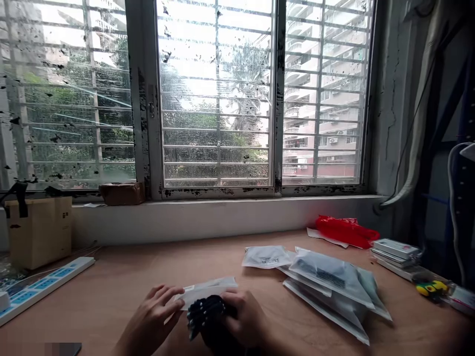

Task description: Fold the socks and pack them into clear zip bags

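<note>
At the near middle of the table, my left hand (158, 310) pinches the left edge of a frosted plastic bag (210, 287) between thumb and fingers. My right hand (248, 314) is closed around a bunched black cloth with white dots (208, 314), which is gathered in folds in front of the bag. The cloth's lower part runs down out of the frame, and what kind of garment or item it is cannot be made out. Right of my hands lie several filled frosted zip bags (330, 277) in an overlapping pile, with a smaller frosted bag (266, 257) at its left.
A white and blue power strip (48, 284) lies at the left, near a cardboard box (40, 230). At the back right is a red plastic bag (347, 231). Stacked white boxes (396, 249) and a yellow and black object (431, 288) sit along the right side. Windows rise behind the table.
</note>
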A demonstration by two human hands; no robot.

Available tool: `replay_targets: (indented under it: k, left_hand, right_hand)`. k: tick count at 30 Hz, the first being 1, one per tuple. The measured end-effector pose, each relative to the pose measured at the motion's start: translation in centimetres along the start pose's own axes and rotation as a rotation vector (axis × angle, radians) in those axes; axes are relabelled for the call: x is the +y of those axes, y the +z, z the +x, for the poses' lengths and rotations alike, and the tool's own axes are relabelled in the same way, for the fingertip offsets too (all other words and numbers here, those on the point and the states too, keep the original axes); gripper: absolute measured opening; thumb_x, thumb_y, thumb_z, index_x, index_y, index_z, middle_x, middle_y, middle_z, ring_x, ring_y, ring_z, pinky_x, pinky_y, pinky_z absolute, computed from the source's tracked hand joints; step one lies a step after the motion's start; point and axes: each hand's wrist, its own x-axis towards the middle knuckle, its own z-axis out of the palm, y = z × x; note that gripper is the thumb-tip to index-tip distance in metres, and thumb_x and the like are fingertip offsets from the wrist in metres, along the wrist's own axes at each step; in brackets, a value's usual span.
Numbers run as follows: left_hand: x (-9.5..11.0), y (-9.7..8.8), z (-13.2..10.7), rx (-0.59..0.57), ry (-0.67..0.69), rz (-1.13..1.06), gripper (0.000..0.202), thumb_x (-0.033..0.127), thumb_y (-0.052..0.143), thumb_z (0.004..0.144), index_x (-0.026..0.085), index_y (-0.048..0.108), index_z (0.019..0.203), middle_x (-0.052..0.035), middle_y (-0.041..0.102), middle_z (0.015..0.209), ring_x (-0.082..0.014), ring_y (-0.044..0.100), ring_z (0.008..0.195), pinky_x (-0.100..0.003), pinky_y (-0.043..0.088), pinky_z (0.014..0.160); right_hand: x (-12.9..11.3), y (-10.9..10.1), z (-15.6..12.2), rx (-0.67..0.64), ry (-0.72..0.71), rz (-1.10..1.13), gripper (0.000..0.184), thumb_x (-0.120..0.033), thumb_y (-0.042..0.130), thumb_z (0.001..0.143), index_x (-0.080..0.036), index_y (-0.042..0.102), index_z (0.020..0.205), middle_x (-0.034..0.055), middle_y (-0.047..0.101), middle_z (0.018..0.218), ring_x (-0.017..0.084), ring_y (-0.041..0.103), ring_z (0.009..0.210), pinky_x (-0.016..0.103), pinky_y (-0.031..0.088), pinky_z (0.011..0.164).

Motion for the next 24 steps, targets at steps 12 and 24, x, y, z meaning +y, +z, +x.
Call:
replay_targets:
  k: [12, 24]
  left_hand:
    - [1.9, 0.4, 1.2, 0.004, 0.040, -0.182, 0.024, 0.010, 0.045, 0.094, 0.023, 0.061, 0.081, 0.0005, 0.068, 0.081, -0.0151, 0.062, 0.076, -0.032, 0.044, 0.084]
    - [1.7, -0.2, 2.5, -0.105, -0.062, -0.292, 0.026, 0.015, 0.044, 0.094, 0.021, 0.060, 0.075, -0.0020, 0.067, 0.077, -0.0138, 0.061, 0.069, -0.025, 0.049, 0.071]
  right_hand:
    - [-5.8, -11.5, 6.3, -0.347, 0.087, 0.193, 0.015, -0.030, 0.066, 0.076, -0.016, 0.070, 0.078, -0.0051, 0.048, 0.062, 0.010, 0.044, 0.063, 0.018, 0.033, 0.054]
    - [-6.4, -15.8, 6.3, -0.076, 0.201, 0.144, 0.016, -0.028, 0.061, 0.078, -0.015, 0.069, 0.072, -0.0027, 0.052, 0.060, 0.010, 0.044, 0.058, 0.019, 0.034, 0.051]
